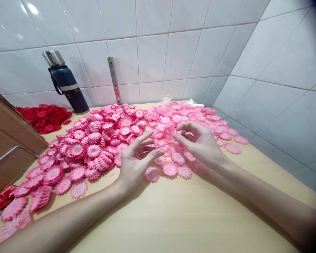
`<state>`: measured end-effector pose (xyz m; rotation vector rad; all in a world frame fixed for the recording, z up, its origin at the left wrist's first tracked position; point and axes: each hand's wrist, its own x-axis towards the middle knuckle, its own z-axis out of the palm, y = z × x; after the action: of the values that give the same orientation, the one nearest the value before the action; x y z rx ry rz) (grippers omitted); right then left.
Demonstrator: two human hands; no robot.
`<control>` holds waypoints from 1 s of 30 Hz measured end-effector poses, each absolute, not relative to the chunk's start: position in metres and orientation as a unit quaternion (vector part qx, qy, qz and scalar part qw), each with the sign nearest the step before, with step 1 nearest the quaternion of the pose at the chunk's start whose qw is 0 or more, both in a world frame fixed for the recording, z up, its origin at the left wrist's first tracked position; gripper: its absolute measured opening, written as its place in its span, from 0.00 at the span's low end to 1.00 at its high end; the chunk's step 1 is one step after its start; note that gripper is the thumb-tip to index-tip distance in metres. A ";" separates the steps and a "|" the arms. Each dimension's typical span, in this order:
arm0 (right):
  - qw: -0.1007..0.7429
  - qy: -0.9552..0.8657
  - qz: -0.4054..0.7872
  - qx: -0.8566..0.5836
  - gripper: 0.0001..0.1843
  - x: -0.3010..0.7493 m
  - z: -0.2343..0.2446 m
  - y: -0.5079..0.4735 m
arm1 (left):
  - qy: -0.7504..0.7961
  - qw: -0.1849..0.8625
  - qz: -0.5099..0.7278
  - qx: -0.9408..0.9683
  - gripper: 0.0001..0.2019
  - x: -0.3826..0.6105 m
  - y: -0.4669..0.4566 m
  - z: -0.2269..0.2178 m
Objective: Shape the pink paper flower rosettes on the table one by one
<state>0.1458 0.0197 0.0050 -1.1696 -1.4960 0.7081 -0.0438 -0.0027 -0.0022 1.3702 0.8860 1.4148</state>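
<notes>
Above the front of a heap of pink scalloped flower discs [93, 151], my left hand [137, 160] is open, its thumb and fingers apart with nothing between them. My right hand [197, 140] hovers over the paler discs with its fingers curled and its thumb and index fingertips close together. Something pale pink shows right at those fingertips, but I cannot tell whether it is held or lies behind them. Beneath and between the hands, single pale pink discs [170, 168] lie flat on the table. Stacked discs are piled up left of my left hand.
A dark blue bottle [71, 88] stands at the back left beside a pile of red discs [43, 117]. A cardboard box [10, 137] and a red wrapper [1, 200] sit at the left. A small clear cup [166, 100] stands near the tiled wall [152, 52].
</notes>
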 end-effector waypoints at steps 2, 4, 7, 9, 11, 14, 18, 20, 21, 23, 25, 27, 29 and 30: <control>0.528 -0.630 0.333 -0.463 0.06 0.141 0.010 0.014 | 0.374 0.497 0.556 0.551 0.20 -0.044 0.000 -0.003; 0.512 -0.639 0.395 -0.417 0.06 0.136 0.014 0.008 | 0.370 0.521 0.533 0.555 0.19 -0.044 0.001 -0.003; 0.488 -0.627 0.474 -0.379 0.08 0.132 0.017 0.002 | 0.360 0.532 0.518 0.565 0.20 -0.045 0.001 -0.003; 0.484 -0.612 0.500 -0.377 0.10 0.131 0.018 0.001 | 0.365 0.530 0.511 0.570 0.19 -0.045 0.000 -0.003; 0.481 -0.600 0.513 -0.381 0.11 0.132 0.018 0.001 | 0.372 0.533 0.504 0.568 0.18 -0.044 -0.001 -0.003; 0.477 -0.593 0.520 -0.387 0.14 0.132 0.019 0.001 | 0.371 0.547 0.499 0.561 0.18 -0.044 -0.001 -0.003; 0.472 -0.594 0.525 -0.386 0.15 0.132 0.019 0.000 | 0.358 0.561 0.491 0.561 0.17 -0.044 0.000 -0.004; 0.471 -0.592 0.528 -0.385 0.15 0.132 0.018 0.000 | 0.359 0.562 0.488 0.563 0.17 -0.044 0.000 -0.005; 0.472 -0.590 0.530 -0.385 0.16 0.132 0.018 0.000 | 0.361 0.560 0.487 0.565 0.17 -0.044 0.000 -0.005; 0.475 -0.586 0.530 -0.388 0.16 0.132 0.018 0.000 | 0.363 0.556 0.485 0.569 0.17 -0.044 -0.001 -0.005; 0.474 -0.584 0.528 -0.394 0.16 0.132 0.018 0.000 | 0.367 0.551 0.482 0.574 0.17 -0.044 -0.001 -0.003; 0.472 -0.582 0.528 -0.399 0.17 0.131 0.019 0.000 | 0.370 0.548 0.479 0.577 0.17 -0.044 -0.002 -0.002; 0.471 -0.578 0.530 -0.404 0.17 0.131 0.020 0.000 | 0.372 0.547 0.478 0.578 0.17 -0.044 -0.002 -0.001; 0.471 -0.576 0.531 -0.405 0.18 0.131 0.020 0.000 | 0.373 0.547 0.477 0.578 0.17 -0.044 -0.002 -0.001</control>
<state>0.1311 -0.0002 0.0198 -0.9918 -1.4120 1.3015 -0.0436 -0.0024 -0.0009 1.3691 0.8828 1.1314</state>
